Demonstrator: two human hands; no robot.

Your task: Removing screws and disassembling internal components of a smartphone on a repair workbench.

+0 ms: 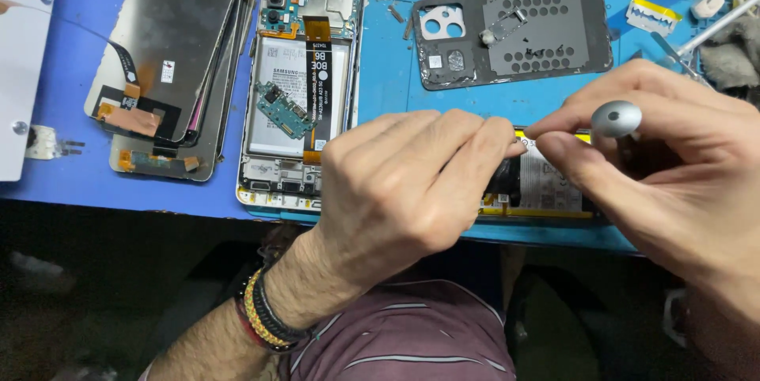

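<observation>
screwdriver is pinched upright in the right hand, left hand clenched beside it steadying the phone; best kept vertical

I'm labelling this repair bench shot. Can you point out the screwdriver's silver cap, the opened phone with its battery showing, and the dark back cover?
Silver round screwdriver cap (pixel 616 118), head view, its domed top.
Opened phone with white battery (pixel 279 88), head view, the battery face.
Dark grey phone back cover (pixel 554 28), head view, its perforated middle.
</observation>
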